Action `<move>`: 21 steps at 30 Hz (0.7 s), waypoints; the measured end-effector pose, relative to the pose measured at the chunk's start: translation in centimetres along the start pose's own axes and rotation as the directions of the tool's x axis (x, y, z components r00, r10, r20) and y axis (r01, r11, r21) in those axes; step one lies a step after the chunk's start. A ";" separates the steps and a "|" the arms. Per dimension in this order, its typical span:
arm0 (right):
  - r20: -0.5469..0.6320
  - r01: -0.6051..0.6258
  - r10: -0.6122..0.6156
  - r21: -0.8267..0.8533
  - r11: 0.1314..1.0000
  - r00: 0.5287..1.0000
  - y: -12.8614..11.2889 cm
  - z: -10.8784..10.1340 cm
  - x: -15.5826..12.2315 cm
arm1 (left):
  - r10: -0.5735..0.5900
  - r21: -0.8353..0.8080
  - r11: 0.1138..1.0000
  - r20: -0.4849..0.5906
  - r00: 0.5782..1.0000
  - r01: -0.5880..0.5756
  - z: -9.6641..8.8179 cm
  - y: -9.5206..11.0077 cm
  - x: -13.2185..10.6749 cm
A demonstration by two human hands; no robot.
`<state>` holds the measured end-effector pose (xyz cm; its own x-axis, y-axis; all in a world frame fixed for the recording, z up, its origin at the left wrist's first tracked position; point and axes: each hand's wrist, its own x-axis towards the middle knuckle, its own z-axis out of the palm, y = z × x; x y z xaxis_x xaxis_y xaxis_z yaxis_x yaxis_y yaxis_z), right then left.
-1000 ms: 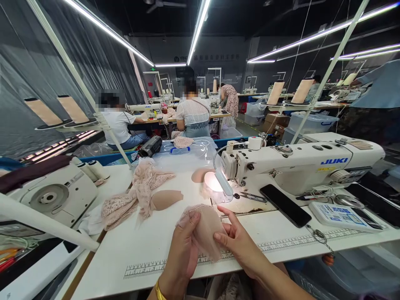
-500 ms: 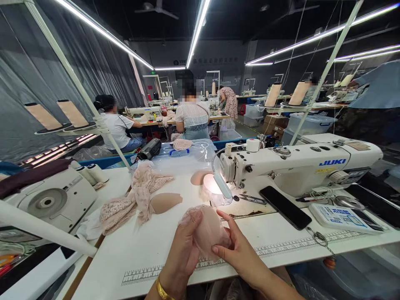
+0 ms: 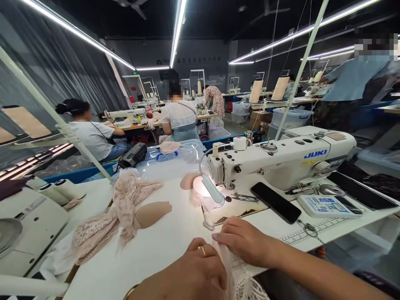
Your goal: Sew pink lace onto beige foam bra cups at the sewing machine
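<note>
A pale pink sheer lace fabric [image 3: 229, 262] hangs between my hands at the table's front edge, its patterned lace end [image 3: 250, 288] lowest. My left hand [image 3: 195, 271], with a ring, is curled closed on the fabric's left side, the fingertips partly hidden. My right hand [image 3: 245, 241] is closed on the upper right of the same fabric, thumb and fingers together. Ahead of them is a white sewing machine [image 3: 281, 162], its lamp [image 3: 213, 191] lit over a pale cup-shaped piece [image 3: 200, 187]. Thread snips [image 3: 245, 198] lie by the machine's needle area.
Left on the table lie a heap of lace [image 3: 123, 208] and a beige cup piece [image 3: 153, 214]. A black phone [image 3: 275, 202] and a white box [image 3: 328, 206] lie on the right. A clear plastic bin [image 3: 187, 156] stands behind; co-workers sit beyond.
The beige cup piece with lace, held up before, has gone down toward the table's front edge; both hands now press closed, backs up, over sheer fabric. The view has swung right.
</note>
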<state>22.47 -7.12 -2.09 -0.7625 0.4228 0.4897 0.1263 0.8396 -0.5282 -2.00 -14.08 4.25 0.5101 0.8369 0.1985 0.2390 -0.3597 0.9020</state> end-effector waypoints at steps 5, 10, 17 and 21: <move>0.236 0.156 -0.065 -0.393 0.906 0.970 4.5 -2.3 2.8 | 0.048 0.493 0.812 0.477 0.878 -0.313 -1.4 -1.4 5.0; 0.112 0.085 -0.035 -0.478 0.874 0.993 7.9 -2.0 2.5 | 0.014 0.466 0.840 0.491 0.871 -0.276 -2.4 -2.6 8.2; -0.099 -0.294 0.290 -0.567 0.770 0.952 8.7 -2.2 1.4 | -0.185 0.566 0.817 0.435 0.881 -0.108 -3.0 -4.4 9.3; -0.062 -0.297 0.314 -0.540 0.788 0.947 8.4 -2.6 2.5 | -0.169 0.559 0.822 0.421 0.891 -0.108 -3.2 -5.2 9.0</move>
<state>23.22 1.87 -3.49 -0.6429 0.6857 0.3413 0.6684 0.7199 -0.1873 -1.31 -3.32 2.59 0.7619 0.6331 -0.1365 0.6033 -0.6171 0.5052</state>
